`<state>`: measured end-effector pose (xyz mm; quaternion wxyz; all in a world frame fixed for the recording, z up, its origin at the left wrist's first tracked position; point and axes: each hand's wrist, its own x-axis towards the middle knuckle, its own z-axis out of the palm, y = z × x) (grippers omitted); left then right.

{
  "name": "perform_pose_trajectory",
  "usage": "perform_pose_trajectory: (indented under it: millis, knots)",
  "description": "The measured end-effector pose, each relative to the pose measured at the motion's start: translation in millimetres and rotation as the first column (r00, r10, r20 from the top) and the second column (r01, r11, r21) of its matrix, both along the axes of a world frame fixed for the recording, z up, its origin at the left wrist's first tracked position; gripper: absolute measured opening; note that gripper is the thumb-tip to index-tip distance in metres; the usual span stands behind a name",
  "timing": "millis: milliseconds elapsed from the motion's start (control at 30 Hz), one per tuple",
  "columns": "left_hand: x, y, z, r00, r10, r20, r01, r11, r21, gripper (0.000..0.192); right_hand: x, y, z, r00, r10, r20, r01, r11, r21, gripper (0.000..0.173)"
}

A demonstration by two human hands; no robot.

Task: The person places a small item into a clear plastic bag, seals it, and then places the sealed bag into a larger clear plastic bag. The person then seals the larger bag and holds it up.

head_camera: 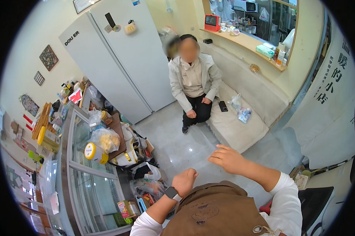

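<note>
My left hand [184, 180], with a smartwatch [171, 193] on its wrist, is raised in front of the brown apron [215, 212]. Its fingers are curled in and no object shows in them. To the right, my right hand [229, 160] hovers over the tiled floor [183, 144], fingers loosely stretched and a little apart, holding nothing. Neither hand touches anything. Beyond them a person [195, 76] in a pale jacket sits on a covered sofa [239, 118], hands near the lap. A phone [223, 106] and a plastic bag [235, 101] lie on the seat beside this person.
At left stands a glass display case [92, 188], with a yellow-lidded tub [95, 153] and bagged food [106, 139] near it. A white refrigerator [130, 59] is behind. On the right hang a white curtain [327, 118] and a wooden serving ledge [245, 47]. A black chair [314, 203] is close by.
</note>
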<state>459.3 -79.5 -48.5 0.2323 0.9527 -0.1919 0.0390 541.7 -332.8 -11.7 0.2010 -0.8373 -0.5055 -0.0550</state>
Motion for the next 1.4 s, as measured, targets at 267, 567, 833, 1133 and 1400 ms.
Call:
perform_pose_trajectory:
  millis: [267, 567, 833, 1133, 1400]
  knots:
    - [7.2, -13.9, -1.1, 0.953, 0.065, -0.296, -0.086, 0.995, -0.058, 0.034, -29.1, 28.2, -14.8, 0.986, -0.001, 0.166, 0.005, 1.0, -0.024, 0.046]
    - [7.9, -8.2, -36.8, 0.807, -0.046, -0.588, -0.162, 0.941, -0.297, 0.036, -23.9, 30.2, -37.3, 0.998, 0.057, 0.014, -0.051, 0.964, -0.261, 0.026]
    - [3.2, -7.3, -3.6, 0.99, -0.082, -0.116, 0.07, 0.992, -0.103, 0.02, -11.6, 23.7, -46.5, 0.982, -0.029, -0.186, -0.014, 0.975, -0.223, 0.03]
    - [-5.2, 16.0, -45.7, 0.997, -0.065, 0.052, 0.059, 0.992, 0.109, 0.018, -9.9, 25.5, -52.0, 0.969, -0.067, -0.237, 0.01, 0.971, -0.237, 0.023]
    - [-6.4, 26.7, -47.5, 0.99, 0.071, -0.12, -0.047, 0.981, 0.19, 0.036, -7.8, 14.0, -50.0, 0.977, -0.095, -0.19, 0.046, 0.968, -0.246, 0.017]
